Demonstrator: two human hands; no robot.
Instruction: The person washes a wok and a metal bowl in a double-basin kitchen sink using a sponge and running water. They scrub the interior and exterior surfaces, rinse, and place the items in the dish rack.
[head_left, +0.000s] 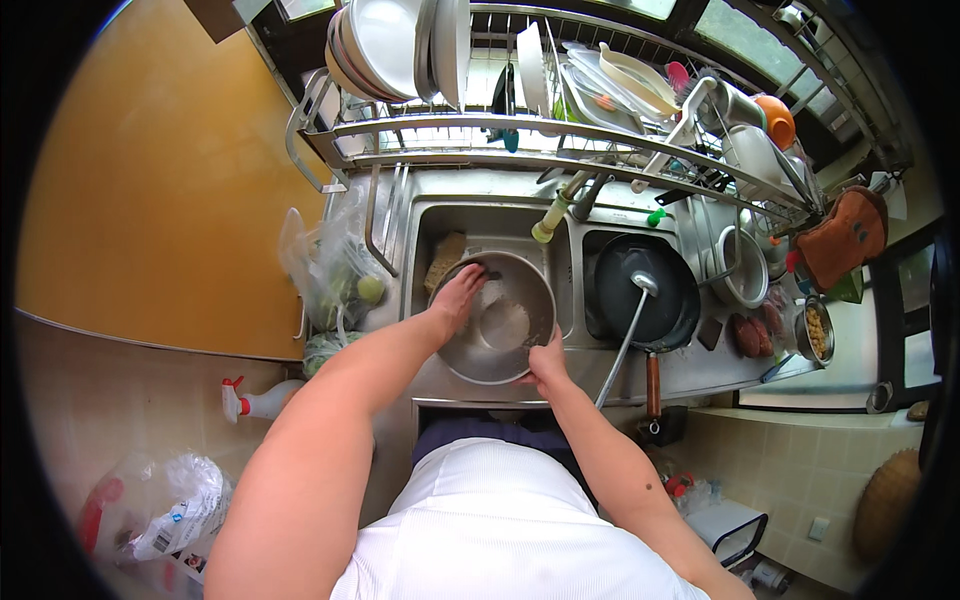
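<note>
A round stainless steel bowl (499, 367) is tilted over the left basin of a double sink (559, 292), with some pale matter on its inner bottom. My left hand (456, 300) reaches over the bowl's left rim, fingers extended inside near the upper wall; a small dark thing lies by the fingertips. My right hand (547, 360) grips the rim at the lower right. Behind the bowl, a tan sponge or cloth (448, 259) rests in the basin's left corner. Above the basin is the faucet's yellowish spout (551, 217).
The right basin holds a black wok (645, 247) with a metal ladle (634, 319) leaning out. Above the sink runs a dish rack (495, 124) with bowls and lids. Bagged green produce (337, 281) stands left; a white pot (742, 266) stands right. A spray bottle (262, 399) is lower left.
</note>
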